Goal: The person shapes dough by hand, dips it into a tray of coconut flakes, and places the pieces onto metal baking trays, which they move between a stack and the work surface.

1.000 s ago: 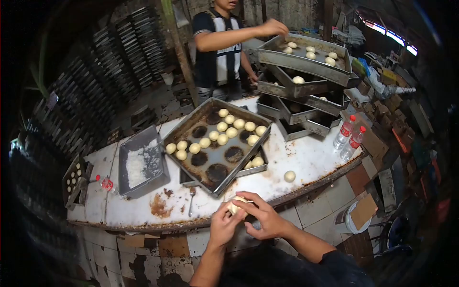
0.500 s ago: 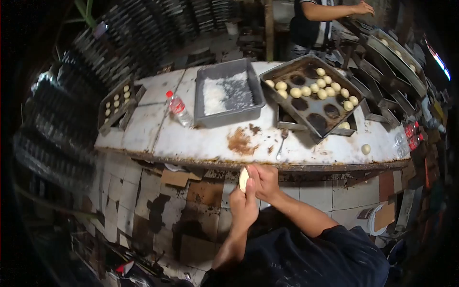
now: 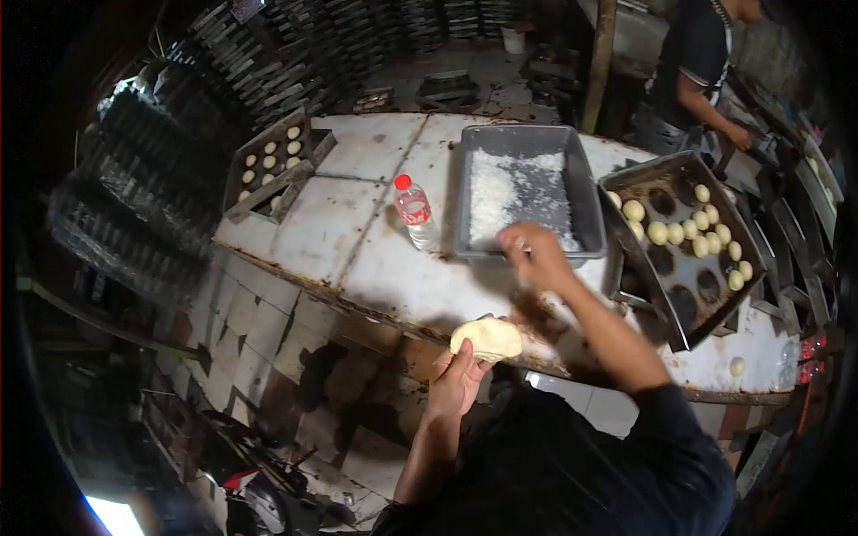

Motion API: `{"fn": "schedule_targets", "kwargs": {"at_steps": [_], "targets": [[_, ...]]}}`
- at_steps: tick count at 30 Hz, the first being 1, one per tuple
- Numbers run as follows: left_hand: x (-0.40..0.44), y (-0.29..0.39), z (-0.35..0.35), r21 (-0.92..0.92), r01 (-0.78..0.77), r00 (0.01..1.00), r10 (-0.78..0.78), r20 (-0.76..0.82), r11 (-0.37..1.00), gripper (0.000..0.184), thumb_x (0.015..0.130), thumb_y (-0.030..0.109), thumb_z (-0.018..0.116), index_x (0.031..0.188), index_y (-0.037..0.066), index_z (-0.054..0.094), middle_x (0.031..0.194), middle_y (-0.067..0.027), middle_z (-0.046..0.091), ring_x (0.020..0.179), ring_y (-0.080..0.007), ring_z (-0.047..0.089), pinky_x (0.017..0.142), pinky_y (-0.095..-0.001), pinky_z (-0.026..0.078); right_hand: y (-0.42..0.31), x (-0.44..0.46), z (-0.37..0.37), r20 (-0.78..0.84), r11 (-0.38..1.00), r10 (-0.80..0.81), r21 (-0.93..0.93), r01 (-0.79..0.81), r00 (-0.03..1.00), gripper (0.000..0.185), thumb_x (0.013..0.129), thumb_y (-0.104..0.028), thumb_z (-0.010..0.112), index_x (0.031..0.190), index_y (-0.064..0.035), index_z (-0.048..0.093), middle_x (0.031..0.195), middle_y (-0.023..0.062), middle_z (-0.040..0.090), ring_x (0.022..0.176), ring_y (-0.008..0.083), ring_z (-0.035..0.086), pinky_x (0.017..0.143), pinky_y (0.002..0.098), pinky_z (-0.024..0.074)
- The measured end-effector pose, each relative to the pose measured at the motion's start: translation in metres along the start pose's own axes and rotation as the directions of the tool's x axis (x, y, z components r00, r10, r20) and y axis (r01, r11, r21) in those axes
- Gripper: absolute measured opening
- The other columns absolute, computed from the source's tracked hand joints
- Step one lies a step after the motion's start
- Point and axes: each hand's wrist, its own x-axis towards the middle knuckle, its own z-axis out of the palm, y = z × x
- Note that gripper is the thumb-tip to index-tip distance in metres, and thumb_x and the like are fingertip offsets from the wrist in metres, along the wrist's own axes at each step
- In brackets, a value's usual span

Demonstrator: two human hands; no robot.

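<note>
Our left hand (image 3: pixel 458 382) holds the dough (image 3: pixel 487 339), a flattened round, at the near edge of the counter (image 3: pixel 393 277). Its fingers are clamped on the dough, with the thumb across the near face. A moment ago both hands were on the dough; our right hand (image 3: pixel 536 255) has since left it and reached over the near edge of the bin (image 3: pixel 586 192). Blur prevents us from telling whether the right fingers are together or apart. We judge that one hand now supports the dough while the other is free to work at the white flakes (image 3: pixel 490 192).

The bin's near rim lies between the dough and the flakes. Our right forearm crosses the counter, hiding part of the surface before the pan (image 3: pixel 684 272). A bottle (image 3: pixel 415 214) stands upright just beside the bin's left edge. One loose ball (image 3: pixel 737 366) rests by the counter's near right corner; more balls (image 3: pixel 676 234) occupy the pan. A tray (image 3: pixel 230 183) of balls sits at the left end. Beyond the far right corner stands a co-worker (image 3: pixel 695 58).
</note>
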Motion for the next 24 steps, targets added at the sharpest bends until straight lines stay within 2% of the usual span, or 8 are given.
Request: {"fn": "schedule_targets", "kwargs": {"at_steps": [3, 5, 6, 9, 13, 16, 19, 24], "targets": [[0.026, 0.021, 0.007, 0.111, -0.096, 0.995, 0.099, -0.022, 0.989, 0.047, 0.102, 0.019, 0.045, 0.136, -0.013, 0.04, 0.141, -0.025, 0.047, 0.13, -0.0366, 0.048, 0.109, -0.05, 0.041, 0.068, 0.063, -0.004, 0.339, 0.965, 0.218, -0.217, -0.15, 0.915, 0.021, 0.075, -0.001, 0.059, 0.093, 0.0013, 0.068, 0.094, 0.0253, 0.066, 0.087, 0.0433, 0.064, 0.079, 0.0459, 0.0508], [0.041, 0.029, 0.005, 0.205, -0.191, 0.974, 0.212, -0.084, 0.96, 0.048, 0.102, 0.019, 0.047, 0.136, -0.013, 0.04, 0.141, -0.0239, 0.047, 0.131, -0.0346, 0.048, 0.108, -0.0481, 0.043, 0.117, 0.076, 0.011, 0.71, 0.88, 0.329, -0.47, 0.071, 0.623, 0.017, 0.076, -0.003, 0.058, 0.087, 0.0029, 0.069, 0.094, 0.0243, 0.068, 0.092, 0.04, 0.065, 0.082, 0.0441, 0.0516], [0.047, 0.027, -0.007, 0.231, -0.153, 0.965, 0.196, -0.174, 0.961, 0.05, 0.101, 0.018, 0.048, 0.141, -0.01, 0.036, 0.14, -0.0227, 0.049, 0.129, -0.0322, 0.05, 0.104, -0.0454, 0.046, 0.134, 0.075, 0.017, 0.742, 0.93, 0.257, -0.364, 0.05, 0.619, 0.018, 0.073, -0.002, 0.06, 0.09, 0.0034, 0.068, 0.096, 0.0246, 0.067, 0.095, 0.039, 0.064, 0.085, 0.0429, 0.0506], [0.059, 0.025, -0.014, 0.179, -0.151, 0.946, 0.195, -0.258, 0.972, 0.054, 0.101, 0.014, 0.048, 0.15, 0.0, 0.029, 0.141, -0.016, 0.048, 0.124, -0.0265, 0.054, 0.102, -0.0384, 0.047, 0.202, 0.054, 0.047, 0.708, 0.918, -0.073, -0.227, 0.324, 0.703, 0.019, 0.074, 0.0, 0.06, 0.092, 0.0036, 0.066, 0.101, 0.0226, 0.065, 0.101, 0.0375, 0.062, 0.088, 0.0419, 0.0497], [0.073, 0.022, -0.022, 0.147, -0.071, 0.95, 0.112, -0.292, 0.987, 0.062, 0.101, 0.012, 0.047, 0.155, 0.006, 0.016, 0.135, -0.0213, 0.052, 0.119, -0.0264, 0.057, 0.096, -0.0348, 0.049, 0.172, 0.074, 0.031, 0.815, 0.969, 0.109, -0.214, 0.121, 0.569, 0.022, 0.075, 0.002, 0.058, 0.095, 0.0032, 0.065, 0.104, 0.0203, 0.064, 0.105, 0.0362, 0.061, 0.092, 0.042, 0.0494], [0.09, 0.015, -0.026, 0.177, -0.016, 0.952, 0.069, -0.298, 0.984, 0.061, 0.102, 0.015, 0.046, 0.155, 0.008, 0.017, 0.134, -0.0236, 0.052, 0.122, -0.0289, 0.055, 0.1, -0.0393, 0.047, 0.174, 0.057, 0.034, 0.661, 0.996, 0.028, -0.078, 0.031, 0.75, 0.026, 0.074, 0.004, 0.057, 0.098, 0.0017, 0.065, 0.104, 0.0198, 0.064, 0.104, 0.0361, 0.061, 0.092, 0.043, 0.0499], [0.11, 0.014, -0.022, 0.177, 0.023, 0.965, 0.024, -0.262, 0.984, 0.061, 0.102, 0.017, 0.048, 0.154, 0.005, 0.018, 0.135, -0.0237, 0.051, 0.125, -0.0316, 0.053, 0.102, -0.043, 0.046, 0.181, 0.054, 0.036, 0.718, 0.962, 0.013, -0.199, 0.187, 0.696, 0.04, 0.075, 0.002, 0.059, 0.114, -0.001, 0.059, 0.113, 0.0204, 0.062, 0.106, 0.0366, 0.06, 0.094, 0.0427, 0.0497], [0.142, 0.019, -0.01, 0.257, 0.012, 0.977, 0.044, -0.21, 0.966, 0.066, 0.1, 0.027, 0.051, 0.153, 0.001, 0.021, 0.136, -0.022, 0.051, 0.125, -0.0315, 0.053, 0.101, -0.0434, 0.048, 0.186, 0.048, 0.036, 0.703, 0.959, -0.045, -0.169, 0.228, 0.71, 0.022, 0.071, 0.002, 0.057, 0.091, 0.0031, 0.067, 0.099, 0.0233, 0.066, 0.093, 0.0378, 0.066, 0.084, 0.0438, 0.0538]]}}
